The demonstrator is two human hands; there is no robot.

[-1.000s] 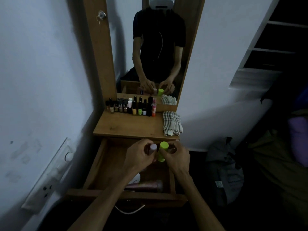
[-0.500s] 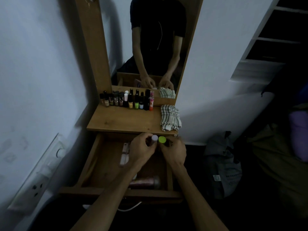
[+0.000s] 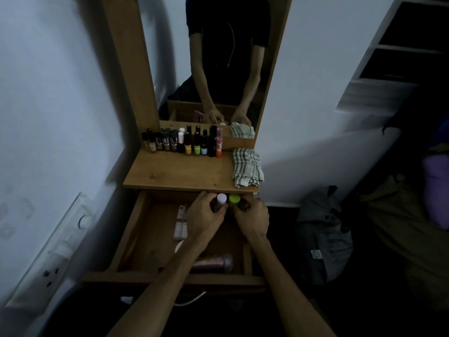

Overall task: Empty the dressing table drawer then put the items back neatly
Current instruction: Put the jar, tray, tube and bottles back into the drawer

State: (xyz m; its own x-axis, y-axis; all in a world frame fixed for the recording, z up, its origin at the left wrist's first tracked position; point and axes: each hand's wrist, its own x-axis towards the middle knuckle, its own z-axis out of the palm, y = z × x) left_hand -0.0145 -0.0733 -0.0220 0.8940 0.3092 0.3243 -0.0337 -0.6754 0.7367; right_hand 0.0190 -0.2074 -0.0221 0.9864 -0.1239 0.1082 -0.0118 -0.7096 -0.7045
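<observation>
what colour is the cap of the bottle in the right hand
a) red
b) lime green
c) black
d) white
b: the right hand grips the bottle with the lime green cap, while the left hand holds the white-capped bottle beside it over the open drawer.

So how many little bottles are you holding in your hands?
2. The white-capped bottle is in the left hand, and the green-capped bottle is in the right hand, side by side at the back of the open drawer.

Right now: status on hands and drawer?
Left hand grips white-capped bottle. Right hand grips green-capped bottle. Drawer open, items inside.
</observation>
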